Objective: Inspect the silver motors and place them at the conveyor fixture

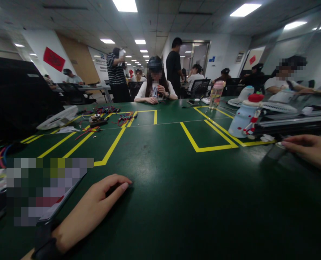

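My left hand (103, 196) rests low over the green table (176, 202), its thumb and index finger brought together at the tips. Whatever those fingertips pinch, if anything, is too small and dark to make out. At the right edge my right hand (312, 150) reaches in, thumb and fingers closed at the top of a small greyish see-through container (276, 152) with a pale rim. Motion blurs the container, and it looks tilted. A light-blue bottle with a red top (238, 121) stands just beyond it.
A phone or tablet (68, 195), partly pixelated, lies beside my left forearm. Wires and small electronics (98, 119) are spread at the back left, near a white fan (59, 117). Yellow tape (217, 148) marks the table. A pink-capped bottle (216, 95) and a seated person (156, 86) are across.
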Action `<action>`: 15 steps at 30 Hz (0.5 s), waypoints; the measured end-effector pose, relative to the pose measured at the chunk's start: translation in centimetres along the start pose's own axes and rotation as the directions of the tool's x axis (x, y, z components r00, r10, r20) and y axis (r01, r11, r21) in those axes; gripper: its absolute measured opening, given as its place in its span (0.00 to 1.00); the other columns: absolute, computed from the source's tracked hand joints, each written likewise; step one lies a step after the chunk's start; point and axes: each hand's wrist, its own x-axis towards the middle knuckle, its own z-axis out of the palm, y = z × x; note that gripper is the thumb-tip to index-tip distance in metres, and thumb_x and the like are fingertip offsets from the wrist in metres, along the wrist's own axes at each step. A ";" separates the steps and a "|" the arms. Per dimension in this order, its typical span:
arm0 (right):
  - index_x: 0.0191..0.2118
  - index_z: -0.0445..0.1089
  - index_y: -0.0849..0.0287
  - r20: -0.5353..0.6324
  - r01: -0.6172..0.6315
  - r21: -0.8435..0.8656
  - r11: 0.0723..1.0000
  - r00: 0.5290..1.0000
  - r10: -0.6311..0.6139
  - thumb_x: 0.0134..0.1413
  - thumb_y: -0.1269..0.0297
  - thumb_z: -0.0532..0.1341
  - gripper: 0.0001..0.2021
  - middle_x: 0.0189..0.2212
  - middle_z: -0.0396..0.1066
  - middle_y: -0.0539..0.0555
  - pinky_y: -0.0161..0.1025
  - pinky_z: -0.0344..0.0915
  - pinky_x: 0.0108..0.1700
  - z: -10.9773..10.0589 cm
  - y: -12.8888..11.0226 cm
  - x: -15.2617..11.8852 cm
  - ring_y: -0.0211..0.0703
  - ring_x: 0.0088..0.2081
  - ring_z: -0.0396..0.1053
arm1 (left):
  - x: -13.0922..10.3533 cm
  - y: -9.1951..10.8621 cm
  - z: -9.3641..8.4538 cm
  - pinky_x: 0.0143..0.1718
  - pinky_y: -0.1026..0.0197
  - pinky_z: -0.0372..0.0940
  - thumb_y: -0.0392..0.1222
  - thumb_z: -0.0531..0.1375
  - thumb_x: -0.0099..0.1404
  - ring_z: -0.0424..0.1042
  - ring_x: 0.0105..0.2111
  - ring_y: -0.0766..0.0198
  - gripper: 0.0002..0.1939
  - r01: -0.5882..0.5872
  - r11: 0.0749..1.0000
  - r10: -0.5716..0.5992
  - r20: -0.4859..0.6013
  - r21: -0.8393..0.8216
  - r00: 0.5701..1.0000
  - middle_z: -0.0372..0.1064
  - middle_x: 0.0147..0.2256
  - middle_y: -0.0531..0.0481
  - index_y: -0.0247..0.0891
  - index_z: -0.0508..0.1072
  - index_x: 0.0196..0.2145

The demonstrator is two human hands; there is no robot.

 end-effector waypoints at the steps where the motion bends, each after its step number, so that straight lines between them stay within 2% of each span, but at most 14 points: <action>1: 0.50 0.71 0.62 0.005 0.009 0.049 0.999 1.000 -0.009 0.48 0.51 0.63 0.26 0.41 0.72 0.64 0.44 0.55 0.37 0.1 0.1 0.1 0.41 0.34 0.66 | 0.0 0.0 0.0 0.52 0.54 0.61 0.54 0.51 0.68 0.69 0.48 0.57 0.14 0.000 1.000 0.000 0.000 0.001 1.000 0.70 0.47 0.54 0.49 0.70 0.45; 4: 0.54 0.65 0.65 0.025 0.102 0.147 0.984 0.994 -0.107 0.43 0.50 0.67 0.34 0.44 0.71 0.66 0.42 0.57 0.38 0.3 0.5 0.1 0.40 0.37 0.67 | -0.1 0.0 0.0 0.52 0.54 0.61 0.54 0.51 0.68 0.68 0.48 0.57 0.14 0.001 1.000 -0.001 0.005 0.003 1.000 0.70 0.47 0.54 0.49 0.70 0.45; 6: 0.53 0.65 0.66 0.026 0.160 0.109 0.981 0.986 -0.164 0.39 0.48 0.68 0.37 0.45 0.70 0.66 0.42 0.58 0.38 0.3 0.6 -0.2 0.40 0.37 0.67 | -0.1 0.0 0.0 0.52 0.55 0.61 0.54 0.51 0.69 0.69 0.48 0.58 0.14 0.000 1.000 0.000 0.008 0.004 1.000 0.70 0.46 0.54 0.49 0.70 0.45; 11: 0.42 0.72 0.60 0.015 0.218 -0.147 0.965 0.976 -0.218 0.41 0.51 0.67 0.23 0.37 0.72 0.60 0.43 0.58 0.40 0.2 -0.1 -1.4 0.42 0.34 0.65 | -0.1 -0.3 0.0 0.52 0.54 0.61 0.53 0.51 0.68 0.68 0.48 0.57 0.14 -0.025 1.000 0.025 -0.001 0.013 1.000 0.70 0.46 0.54 0.49 0.70 0.45; 13: 0.42 0.72 0.59 -0.066 0.259 -0.126 0.958 0.961 -0.269 0.42 0.53 0.67 0.21 0.38 0.72 0.59 0.43 0.58 0.41 0.3 -1.5 -2.7 0.43 0.36 0.66 | 0.0 -0.3 0.0 0.52 0.54 0.62 0.53 0.51 0.69 0.68 0.48 0.57 0.13 -0.034 0.999 0.034 -0.002 0.020 0.999 0.70 0.46 0.54 0.49 0.70 0.45; 15: 0.42 0.72 0.58 -0.149 0.314 0.047 0.948 0.941 -0.304 0.41 0.55 0.68 0.21 0.40 0.72 0.59 0.42 0.59 0.43 0.8 -4.0 -5.0 0.43 0.38 0.67 | 0.1 0.1 0.1 0.51 0.54 0.63 0.52 0.52 0.69 0.69 0.47 0.58 0.12 -0.058 0.998 0.058 -0.016 0.032 0.998 0.70 0.46 0.54 0.49 0.70 0.45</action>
